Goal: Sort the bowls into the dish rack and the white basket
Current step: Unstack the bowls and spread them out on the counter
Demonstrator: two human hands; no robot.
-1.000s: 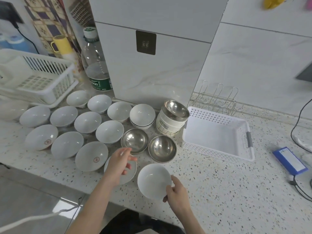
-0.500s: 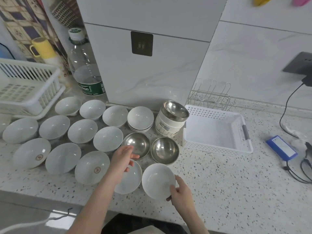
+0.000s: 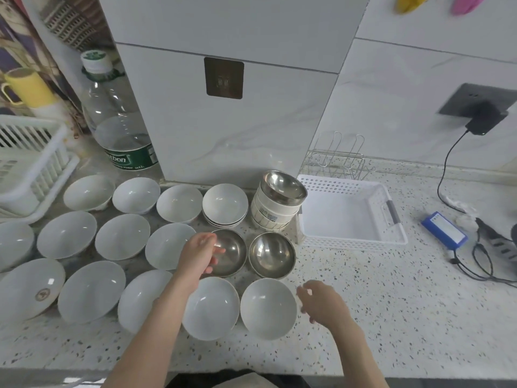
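Left hand (image 3: 198,254) hovers, fingers loosely curled and holding nothing, over a steel bowl (image 3: 228,252) at frame centre. Right hand (image 3: 321,299), relaxed and empty, sits just right of a white bowl (image 3: 267,308) on the counter (image 3: 391,317); the white basket (image 3: 349,217) lies centre right

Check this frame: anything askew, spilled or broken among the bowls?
One oddity: the steel bowl atop the cream bowl stack sits tilted rather than nested flat. Nothing looks spilled or broken; the white basket is empty.
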